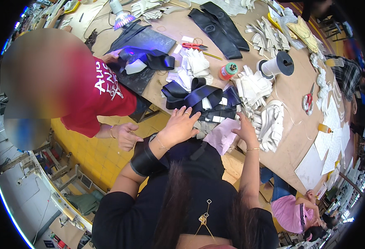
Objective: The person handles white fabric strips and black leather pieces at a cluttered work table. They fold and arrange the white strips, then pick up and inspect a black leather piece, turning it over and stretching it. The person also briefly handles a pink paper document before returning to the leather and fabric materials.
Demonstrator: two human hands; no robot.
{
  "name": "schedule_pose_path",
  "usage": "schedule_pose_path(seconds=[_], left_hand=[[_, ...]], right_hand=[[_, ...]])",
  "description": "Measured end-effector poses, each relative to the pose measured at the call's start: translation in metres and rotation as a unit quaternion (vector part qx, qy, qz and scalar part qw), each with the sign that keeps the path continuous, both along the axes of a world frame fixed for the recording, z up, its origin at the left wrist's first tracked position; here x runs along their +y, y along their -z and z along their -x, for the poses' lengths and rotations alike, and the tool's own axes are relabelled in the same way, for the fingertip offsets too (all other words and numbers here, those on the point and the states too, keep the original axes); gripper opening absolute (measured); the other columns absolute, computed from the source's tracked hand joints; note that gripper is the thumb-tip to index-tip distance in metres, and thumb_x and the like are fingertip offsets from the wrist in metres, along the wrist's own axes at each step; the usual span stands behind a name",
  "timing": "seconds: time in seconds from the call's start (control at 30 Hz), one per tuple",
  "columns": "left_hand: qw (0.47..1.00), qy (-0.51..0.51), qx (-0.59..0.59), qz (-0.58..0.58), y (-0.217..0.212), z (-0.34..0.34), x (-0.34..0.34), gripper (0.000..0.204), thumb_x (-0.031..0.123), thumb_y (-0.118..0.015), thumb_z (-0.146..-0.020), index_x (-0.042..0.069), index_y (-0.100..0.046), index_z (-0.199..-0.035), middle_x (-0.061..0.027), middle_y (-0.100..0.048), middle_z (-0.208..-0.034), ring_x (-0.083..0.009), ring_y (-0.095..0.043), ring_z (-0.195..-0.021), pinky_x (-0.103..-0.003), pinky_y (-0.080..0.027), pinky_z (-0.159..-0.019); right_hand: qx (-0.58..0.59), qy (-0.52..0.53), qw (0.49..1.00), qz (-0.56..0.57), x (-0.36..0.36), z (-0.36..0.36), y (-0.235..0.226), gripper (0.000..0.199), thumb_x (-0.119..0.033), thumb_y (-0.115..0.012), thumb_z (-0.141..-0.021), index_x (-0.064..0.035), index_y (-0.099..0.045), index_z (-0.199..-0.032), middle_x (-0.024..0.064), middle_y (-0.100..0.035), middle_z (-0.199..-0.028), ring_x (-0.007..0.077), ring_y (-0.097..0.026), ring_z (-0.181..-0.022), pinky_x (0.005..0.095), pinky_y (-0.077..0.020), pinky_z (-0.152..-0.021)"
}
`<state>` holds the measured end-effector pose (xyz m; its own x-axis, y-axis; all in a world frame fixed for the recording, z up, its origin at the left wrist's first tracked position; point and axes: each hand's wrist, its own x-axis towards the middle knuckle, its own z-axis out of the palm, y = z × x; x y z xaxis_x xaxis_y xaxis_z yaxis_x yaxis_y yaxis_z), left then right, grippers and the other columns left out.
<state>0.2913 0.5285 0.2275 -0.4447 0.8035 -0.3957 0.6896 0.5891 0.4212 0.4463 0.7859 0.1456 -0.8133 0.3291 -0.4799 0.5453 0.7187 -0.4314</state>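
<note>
Work with black straps, seen partway through. The black straps (203, 98) lie on the surface (290, 147) directly before the wearer, crossed over one another in a loose, looped heap. The left hand (177, 127) is at the heap's near edge, its grip open and its fingers spread. The right hand (247, 130) also has an open grip, thumb apart from forefinger, beside a pink sheet (220, 137) (whether the thumb presses on it cannot be told). As judged from the layout, preparation is well advanced: white strips (252, 88) lie ready-cut in piles nearby, and two broad black pieces (219, 31) lie flat beyond. The straps themselves appear to be the unfinished part, being neither straightened nor stacked. At left, a co-worker's hand (112, 56) is at further black bands (157, 60).
</note>
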Motion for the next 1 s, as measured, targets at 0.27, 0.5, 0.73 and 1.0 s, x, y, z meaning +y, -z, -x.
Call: schedule_pose_path(seconds=[0.27,0.5,0.73,1.0], left_hand=[[0.999,0.005,-0.028,0.019,0.001,-0.008,0.003,0.063,0.036,-0.065,-0.082,0.01,-0.043,-0.134,-0.0245,-0.045,-0.134,-0.0409,-0.04,-0.127,-0.051,-0.03,-0.105],[0.999,-0.009,-0.025,0.021,-0.005,-0.007,0.012,0.063,0.036,-0.065,-0.082,0.009,-0.043,-0.134,-0.024,-0.042,-0.136,-0.0406,-0.036,-0.129,-0.053,-0.028,-0.106],[0.997,-0.079,-0.01,-0.001,-0.006,0.0,0.015,0.061,0.042,-0.06,-0.085,0.007,-0.047,-0.133,-0.0232,-0.037,-0.141,-0.0409,-0.028,-0.135,-0.055,-0.022,-0.108],[0.937,-0.181,-0.231,-0.189,-0.014,0.012,0.023,0.027,0.022,-0.064,-0.08,0.002,-0.064,-0.099,-0.0169,-0.055,-0.121,-0.0334,-0.048,-0.118,-0.041,-0.037,-0.098]], right_hand=[[-0.096,-0.02,0.995,0.007,0.003,0.002,0.001,0.045,-0.019,-0.075,-0.067,-0.0084,-0.06,-0.108,0.0146,-0.065,-0.092,0.0314,-0.063,-0.087,0.0406,-0.0491,-0.077],[-0.023,-0.049,0.995,0.089,0.009,0.012,-0.053,0.019,-0.021,-0.07,-0.072,-0.0049,-0.068,-0.082,0.0111,-0.065,-0.076,0.0263,-0.062,-0.071,0.0399,-0.045,-0.076],[0.08,0.028,0.976,0.201,0.015,0.035,-0.102,0.014,-0.019,-0.067,-0.08,-0.0052,-0.067,-0.082,0.0049,-0.067,-0.072,0.021,-0.063,-0.071,0.0432,-0.032,-0.102],[0.316,0.116,0.894,0.297,0.006,0.042,-0.1,0.016,0.009,-0.056,-0.075,-0.0043,-0.064,-0.08,0.0094,-0.057,-0.116,0.0236,-0.053,-0.115,0.0348,-0.0391,-0.098]])
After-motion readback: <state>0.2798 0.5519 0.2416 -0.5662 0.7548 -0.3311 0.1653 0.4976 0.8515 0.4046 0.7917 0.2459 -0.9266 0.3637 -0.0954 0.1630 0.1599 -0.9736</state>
